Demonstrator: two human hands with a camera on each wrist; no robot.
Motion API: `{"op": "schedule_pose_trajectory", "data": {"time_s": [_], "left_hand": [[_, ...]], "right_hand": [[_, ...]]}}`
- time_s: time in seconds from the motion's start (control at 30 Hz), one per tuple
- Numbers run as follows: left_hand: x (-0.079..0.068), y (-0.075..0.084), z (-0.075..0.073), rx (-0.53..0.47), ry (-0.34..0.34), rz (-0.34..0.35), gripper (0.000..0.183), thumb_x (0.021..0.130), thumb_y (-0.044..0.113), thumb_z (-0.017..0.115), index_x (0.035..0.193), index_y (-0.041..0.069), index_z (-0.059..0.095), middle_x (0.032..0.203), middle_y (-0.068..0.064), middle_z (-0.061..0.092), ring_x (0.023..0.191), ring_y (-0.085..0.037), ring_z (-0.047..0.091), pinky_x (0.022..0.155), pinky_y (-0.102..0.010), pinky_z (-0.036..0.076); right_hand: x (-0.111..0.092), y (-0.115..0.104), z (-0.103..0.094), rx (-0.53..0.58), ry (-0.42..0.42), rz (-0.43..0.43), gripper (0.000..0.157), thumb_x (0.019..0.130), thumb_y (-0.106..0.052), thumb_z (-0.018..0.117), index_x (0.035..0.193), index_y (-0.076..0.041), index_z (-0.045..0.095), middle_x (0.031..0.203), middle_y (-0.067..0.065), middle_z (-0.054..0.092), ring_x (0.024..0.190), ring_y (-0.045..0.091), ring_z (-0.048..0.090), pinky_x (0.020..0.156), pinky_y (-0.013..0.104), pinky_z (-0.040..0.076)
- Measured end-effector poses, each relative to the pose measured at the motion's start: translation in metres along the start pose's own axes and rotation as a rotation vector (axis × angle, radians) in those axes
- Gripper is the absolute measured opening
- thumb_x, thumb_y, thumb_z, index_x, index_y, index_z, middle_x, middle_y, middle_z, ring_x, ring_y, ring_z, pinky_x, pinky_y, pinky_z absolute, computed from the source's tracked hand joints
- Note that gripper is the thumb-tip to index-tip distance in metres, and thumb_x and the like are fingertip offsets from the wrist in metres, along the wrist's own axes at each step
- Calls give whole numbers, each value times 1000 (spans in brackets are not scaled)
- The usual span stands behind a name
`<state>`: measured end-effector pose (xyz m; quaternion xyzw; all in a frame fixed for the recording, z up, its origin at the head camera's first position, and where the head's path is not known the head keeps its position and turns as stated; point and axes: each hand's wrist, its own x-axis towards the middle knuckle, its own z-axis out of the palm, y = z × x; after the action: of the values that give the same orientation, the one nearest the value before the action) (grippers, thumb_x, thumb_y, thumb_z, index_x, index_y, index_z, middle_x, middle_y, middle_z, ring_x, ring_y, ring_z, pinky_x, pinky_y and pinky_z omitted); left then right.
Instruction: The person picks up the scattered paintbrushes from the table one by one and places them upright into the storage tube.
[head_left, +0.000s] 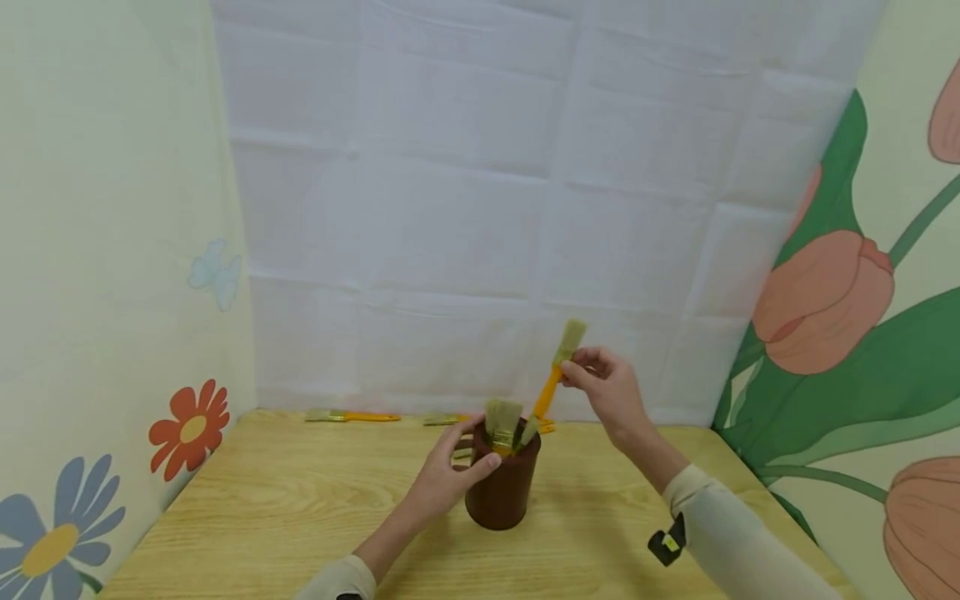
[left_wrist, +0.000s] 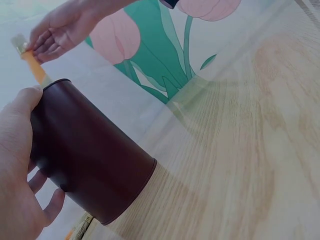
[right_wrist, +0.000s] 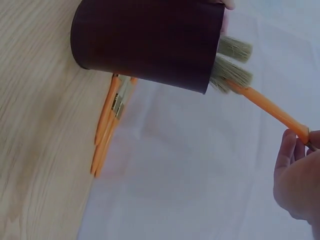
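A dark brown cylindrical cup (head_left: pixel 502 496) stands upright on the wooden table. My left hand (head_left: pixel 438 475) grips it near the rim, thumb in front and fingers round the left side. Several brush bristles (head_left: pixel 502 411) stick up out of its mouth. Above and to the right, my right hand (head_left: pixel 611 396) pinches a paintbrush (head_left: pixel 547 392) close to its metal band. That brush slants with bristles upward, and the lower end of its orange handle (right_wrist: pixel 272 109) reaches in among the bristles at the cup's mouth. The cup's inside is hidden in both wrist views.
One paintbrush (head_left: pixel 371 417) lies along the table's back edge at the left. More orange-handled brushes (right_wrist: pixel 105 125) lie behind the cup. A white sheet (head_left: pixel 450 208) hangs at the back, with flower-patterned walls on both sides.
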<state>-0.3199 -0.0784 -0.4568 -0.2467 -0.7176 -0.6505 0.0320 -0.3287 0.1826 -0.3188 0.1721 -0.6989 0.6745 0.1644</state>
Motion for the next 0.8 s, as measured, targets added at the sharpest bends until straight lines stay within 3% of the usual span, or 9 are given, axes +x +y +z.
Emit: {"op": "schedule_pose_trajectory", "data": {"time_s": [0.2, 0.5, 0.8], "left_hand": [[-1, 0, -1, -5, -4, -10, 64, 97, 35, 74, 153, 33, 43, 152, -2, 38, 132, -27, 47, 98, -52, 47], [0, 1, -2, 4, -7, -7, 65, 96, 39, 74, 153, 35, 43, 152, -2, 38, 131, -27, 47, 98, -50, 48], [0, -1, -2, 5, -2, -3, 63, 96, 38, 75, 151, 37, 45, 150, -1, 40, 130, -26, 47, 97, -50, 48]], "right_hand": [[-1, 8, 8, 52, -4, 34, 22, 96, -3, 72, 103, 10, 57, 101, 22, 67, 88, 27, 72, 86, 42, 56], [-2, 17, 12, 0, 10, 103, 23, 98, -6, 71, 103, 9, 54, 107, 27, 66, 92, 33, 72, 89, 42, 55], [-3, 11, 8, -16, 97, -14, 24, 97, -11, 73, 101, 7, 57, 103, 25, 68, 90, 32, 71, 89, 47, 55]]}}
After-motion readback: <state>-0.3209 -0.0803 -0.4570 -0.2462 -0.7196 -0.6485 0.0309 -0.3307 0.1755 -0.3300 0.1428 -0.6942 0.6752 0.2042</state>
